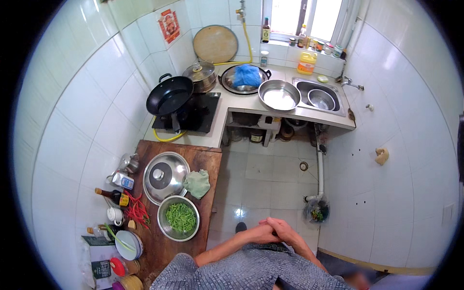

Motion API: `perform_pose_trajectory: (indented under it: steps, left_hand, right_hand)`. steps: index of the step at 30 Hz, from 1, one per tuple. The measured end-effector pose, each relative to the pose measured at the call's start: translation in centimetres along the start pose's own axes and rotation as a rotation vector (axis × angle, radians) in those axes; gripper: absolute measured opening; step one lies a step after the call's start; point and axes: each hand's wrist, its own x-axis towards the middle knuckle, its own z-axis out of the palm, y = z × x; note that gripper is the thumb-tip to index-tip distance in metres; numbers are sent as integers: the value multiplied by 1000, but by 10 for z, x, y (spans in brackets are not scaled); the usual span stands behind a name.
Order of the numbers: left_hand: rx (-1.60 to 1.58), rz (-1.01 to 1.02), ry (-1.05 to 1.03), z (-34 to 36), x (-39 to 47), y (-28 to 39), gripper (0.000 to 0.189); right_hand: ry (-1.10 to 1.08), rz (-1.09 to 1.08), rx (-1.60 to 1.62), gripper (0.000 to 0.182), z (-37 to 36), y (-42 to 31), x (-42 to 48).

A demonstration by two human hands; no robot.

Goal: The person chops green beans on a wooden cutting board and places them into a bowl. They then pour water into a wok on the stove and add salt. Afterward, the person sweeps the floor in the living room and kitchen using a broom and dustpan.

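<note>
In front of my patterned grey shirt (250, 268), both hands meet and overlap, holding no object. My left hand (260, 233) reaches in from the left and lies against my right hand (281, 227), whose fingers rest over it. Some fingers are hidden in the overlap. To the left, on a wooden table (203, 214), stands a steel bowl (196, 226) holding cut green beans (181, 217). Behind it lie a domed pan lid (166, 177) and a crumpled green cloth (197, 183). Red chillies (137, 210) lie beside the bowl, apart from both hands.
A black wok (170, 96) sits on the induction cooktop (206, 112). Along the back counter are a lidded pot (200, 78), a steel basin (279, 95) and a sink (339, 103). Bottles and stacked bowls (127, 244) line the table's left edge. A drain pipe (320, 170) runs down at right.
</note>
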Motion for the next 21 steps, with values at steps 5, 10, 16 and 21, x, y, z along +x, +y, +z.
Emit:
perform_pose_trajectory:
  steps: [5,10,16,21]
  left_hand:
    - [-24,12,36,2,-3,1,38]
    - [-42,7,33,0,-3,0,37]
    - [-34,22,43,0,-6,8,37]
    - [-40,15,46,4,-3,-3,38]
  right_hand:
    - [-34,-26,-54,50,-1,-3,1]
    - [-46,-18,-94,52,1,-8,2]
    - [-47,-37,-163,53,3,-12,-2]
    - [-48,-64,-162,54,0,-2,1]
